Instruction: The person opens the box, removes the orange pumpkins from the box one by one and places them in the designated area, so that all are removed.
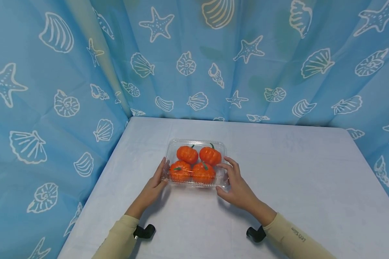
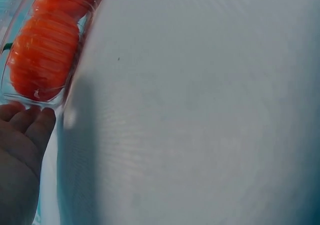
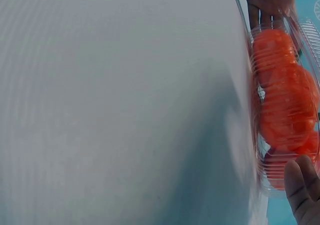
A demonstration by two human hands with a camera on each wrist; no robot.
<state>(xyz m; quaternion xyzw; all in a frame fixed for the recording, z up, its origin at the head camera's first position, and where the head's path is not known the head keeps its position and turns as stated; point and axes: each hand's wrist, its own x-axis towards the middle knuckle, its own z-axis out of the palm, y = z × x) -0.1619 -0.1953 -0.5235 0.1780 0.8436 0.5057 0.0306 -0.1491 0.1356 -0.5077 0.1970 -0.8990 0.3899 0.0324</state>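
A clear plastic clamshell box (image 1: 194, 185) stands on the white-covered table, with several small orange pumpkins (image 1: 210, 155) with green stems inside. Its ribbed clear plastic covers the pumpkins (image 2: 45, 55) in the left wrist view. My left hand (image 1: 151, 190) lies along the box's left end, its fingers fairly straight and its fingertips against the plastic. At the right end, my right hand (image 1: 238, 190) has spread, slightly bent fingers near the rim, with its thumb by the front corner. Whether every right fingertip touches the box is hard to tell.
White cloth covers the table (image 1: 295, 172), which extends well to the right of the box. Blue curtains (image 1: 188, 43) with shell and starfish prints hang behind and at the left. Black wrist camera mounts (image 1: 256, 234) sit below the forearms.
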